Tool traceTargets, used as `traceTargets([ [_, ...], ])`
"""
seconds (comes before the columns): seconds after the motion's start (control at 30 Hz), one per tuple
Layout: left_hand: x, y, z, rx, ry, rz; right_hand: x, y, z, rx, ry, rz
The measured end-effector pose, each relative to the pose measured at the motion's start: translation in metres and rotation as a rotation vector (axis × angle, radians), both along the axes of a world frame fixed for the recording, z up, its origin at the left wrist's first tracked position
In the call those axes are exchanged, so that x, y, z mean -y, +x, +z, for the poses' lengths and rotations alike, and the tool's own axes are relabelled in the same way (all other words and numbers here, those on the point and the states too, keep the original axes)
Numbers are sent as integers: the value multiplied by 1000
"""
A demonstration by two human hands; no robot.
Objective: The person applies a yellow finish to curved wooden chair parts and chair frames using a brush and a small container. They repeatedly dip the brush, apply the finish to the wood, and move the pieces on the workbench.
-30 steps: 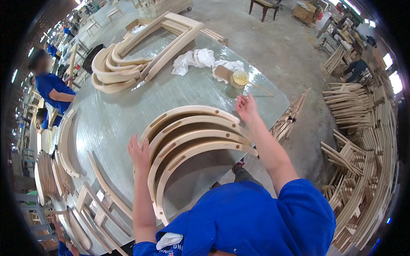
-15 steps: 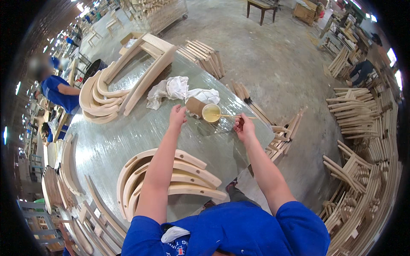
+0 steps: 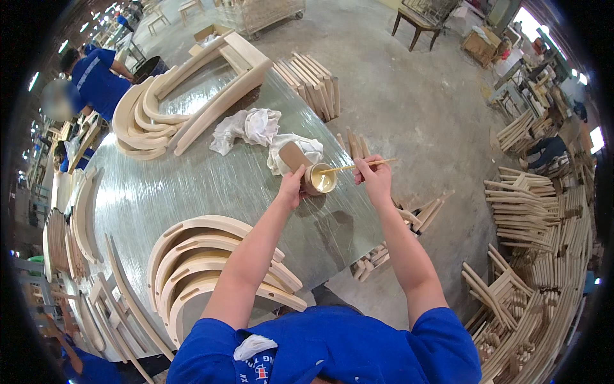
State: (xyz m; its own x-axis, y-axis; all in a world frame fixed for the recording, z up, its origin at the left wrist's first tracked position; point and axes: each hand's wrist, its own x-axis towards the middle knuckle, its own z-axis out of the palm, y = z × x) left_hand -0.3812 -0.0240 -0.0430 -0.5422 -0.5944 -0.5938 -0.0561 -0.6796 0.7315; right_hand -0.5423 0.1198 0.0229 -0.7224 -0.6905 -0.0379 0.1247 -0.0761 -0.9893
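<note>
Cardboard cup (image 3: 318,178) between both hands.

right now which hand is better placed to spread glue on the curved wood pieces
Right. The right hand already holds the thin stick, its tip dipped in the glue cup. The left hand is busy with its grip on that tilted cup.

left hand (image 3: 291,187): arm stretched forward, fingers curled in a grasp | right hand (image 3: 376,177): raised alongside, fingertips pinched together
</note>
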Motion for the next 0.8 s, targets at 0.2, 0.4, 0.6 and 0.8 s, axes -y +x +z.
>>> traceTargets([
  [0.2,-17,48,33,-11,-63,-44,-1,24,39,-118,2,152],
  [0.4,-12,178,79,51,-223,-170,4,107,118,-662,25,724],
  [0.6,-54,320,135,-89,-198,-5,3,227,196,-1128,-243,1210],
  [0.8,-112,478,143,-202,-286,180,-11,367,240,-1127,-275,1483],
])
